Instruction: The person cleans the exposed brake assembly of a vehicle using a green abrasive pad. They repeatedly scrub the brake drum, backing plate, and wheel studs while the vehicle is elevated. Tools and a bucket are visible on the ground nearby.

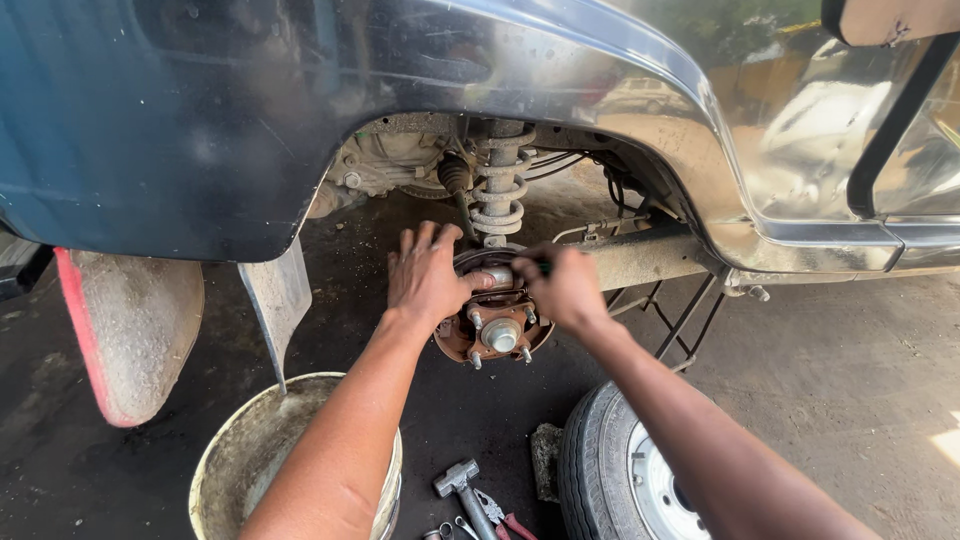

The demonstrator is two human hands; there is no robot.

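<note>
- Both hands are up in the wheel arch (640,60) of a dark car, on the rusty wheel hub (497,327) with its bare studs.
- Left hand (428,277) lies flat, fingers spread, against the hub's left upper edge.
- Right hand (567,287) is curled at the top right edge, gripping something dark; can't tell what.
- Coil spring strut (499,182) stands straight above the hub.
- Scissor jack (680,318) props the sill just right of the hub.
- On the ground: removed wheel (625,475) below the right forearm, dirty bucket (255,450) under the left arm, hammer (463,487) and pliers (505,520) between them.
- Mud flap (277,300) hangs at the left.
</note>
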